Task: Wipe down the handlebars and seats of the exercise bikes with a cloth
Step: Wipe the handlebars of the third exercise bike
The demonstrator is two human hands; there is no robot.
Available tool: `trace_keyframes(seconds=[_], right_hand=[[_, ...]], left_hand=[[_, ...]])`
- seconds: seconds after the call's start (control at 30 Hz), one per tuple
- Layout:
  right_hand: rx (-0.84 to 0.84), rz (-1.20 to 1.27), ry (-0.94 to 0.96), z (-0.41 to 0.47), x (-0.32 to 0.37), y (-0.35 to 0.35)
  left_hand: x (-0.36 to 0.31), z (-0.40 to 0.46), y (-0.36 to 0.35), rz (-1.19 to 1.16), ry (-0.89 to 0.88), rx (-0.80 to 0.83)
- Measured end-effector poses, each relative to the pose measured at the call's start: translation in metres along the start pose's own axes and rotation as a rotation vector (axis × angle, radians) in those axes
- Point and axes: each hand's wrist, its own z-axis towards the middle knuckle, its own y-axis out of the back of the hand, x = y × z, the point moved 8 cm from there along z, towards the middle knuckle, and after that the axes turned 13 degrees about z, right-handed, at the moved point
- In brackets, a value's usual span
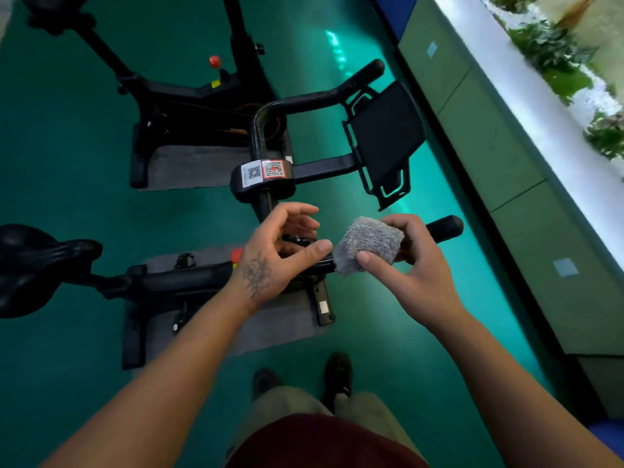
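Right hand (pixel 415 265) clamped on folded grey terry cloth (pixel 368 243), left hand (pixel 280 251) loose, empty: wrap snugly around black tubular handlebar (pixel 444 228), then slide outward.

Looking down at a black exercise bike's handlebar (pixel 337 96), right hand (pixel 415 265) wrapping a grey cloth (pixel 368 243) round the near grip, left hand (pixel 280 251) loosely curled beside it holding nothing, black seat (pixel 33 261) at left, green floor (pixel 67 163)
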Motion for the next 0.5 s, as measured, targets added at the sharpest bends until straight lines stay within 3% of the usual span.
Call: trace_keyframes(seconds=[0.33, 0.5], right_hand=[[-0.246, 0.090, 0.023, -0.058, -0.010, 0.092], [-0.284, 0.098, 0.019, -0.078, -0.028, 0.146]], left_hand=[[-0.046, -0.006, -0.096, 0.023, -0.100, 0.233], [-0.068, -0.012, -0.146, 0.069, -0.142, 0.241]])
